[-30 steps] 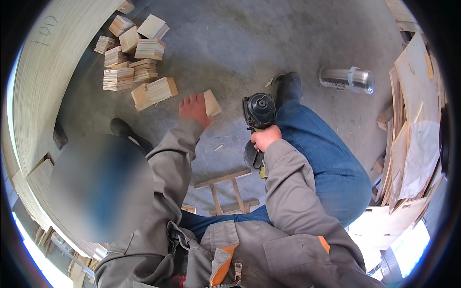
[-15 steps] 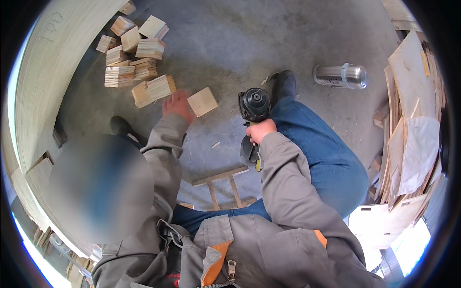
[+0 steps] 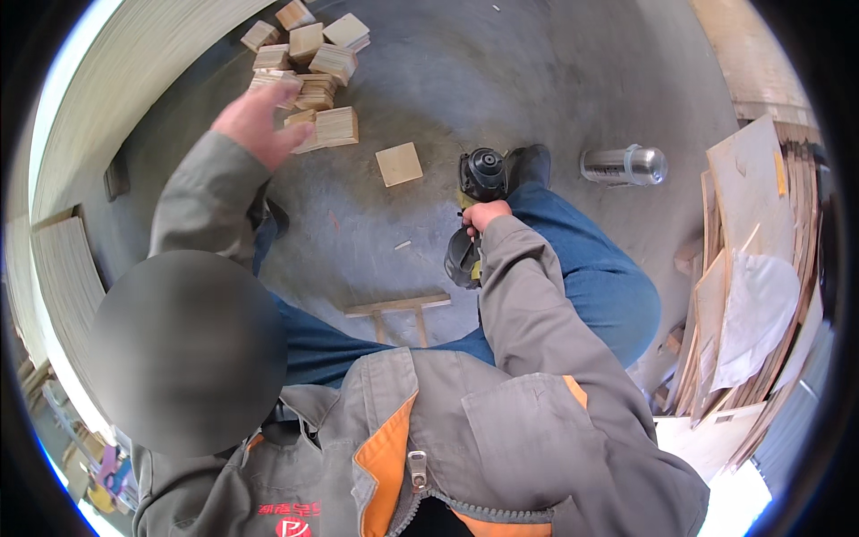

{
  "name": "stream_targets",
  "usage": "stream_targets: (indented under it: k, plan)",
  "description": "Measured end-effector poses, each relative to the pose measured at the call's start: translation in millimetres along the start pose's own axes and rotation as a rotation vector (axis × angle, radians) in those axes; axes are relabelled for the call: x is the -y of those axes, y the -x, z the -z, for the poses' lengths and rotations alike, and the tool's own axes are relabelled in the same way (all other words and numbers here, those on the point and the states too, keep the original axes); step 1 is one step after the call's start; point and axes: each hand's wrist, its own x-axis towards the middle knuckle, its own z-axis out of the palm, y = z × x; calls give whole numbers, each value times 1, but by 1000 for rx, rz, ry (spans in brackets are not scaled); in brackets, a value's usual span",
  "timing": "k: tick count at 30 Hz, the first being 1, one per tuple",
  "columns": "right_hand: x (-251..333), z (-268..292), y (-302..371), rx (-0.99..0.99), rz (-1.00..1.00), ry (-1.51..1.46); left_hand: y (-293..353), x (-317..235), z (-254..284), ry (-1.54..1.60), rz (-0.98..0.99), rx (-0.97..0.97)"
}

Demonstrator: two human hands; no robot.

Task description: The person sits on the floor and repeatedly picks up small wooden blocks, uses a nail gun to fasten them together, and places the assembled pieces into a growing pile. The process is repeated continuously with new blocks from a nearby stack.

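Observation:
My left hand (image 3: 261,125) reaches over the near side of a pile of plywood blocks (image 3: 335,64), thumb and fingers apart. Its fingertips overlap a layered block; whether they touch it cannot be told. Beside the thumb lies another pale block (image 3: 336,127). One square block (image 3: 399,165) sits alone on the floor, between the pile and the tool. My right hand (image 3: 486,217) is closed around the handle of a black and yellow-green nail gun (image 3: 484,174), which stands by my right boot (image 3: 529,166) with its round black cap upward.
A steel thermos (image 3: 624,166) lies on its side to the right. Plywood sheets and offcuts (image 3: 752,197) lean along the right edge. A tall stack of pale boards (image 3: 107,98) curves along the left. A small wooden frame (image 3: 398,306) is on the floor between my legs.
My left hand has left the lone square block and moved left to the pile. My right hand keeps hold of the nail gun. The view has shifted slightly.

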Motion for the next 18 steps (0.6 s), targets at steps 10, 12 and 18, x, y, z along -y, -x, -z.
stream_targets:
  k: [10, 12, 18]
  plan:
    - [-13, -17, 14, -107, 51, 0, 78, 45, 42, 24, 133, 7]
    - [-13, -22, 24, -108, 68, 0, 76, 40, 45, 21, 108, -31]
    - [2, -25, 53, -83, 215, -29, 74, 33, 45, -43, 81, 38]
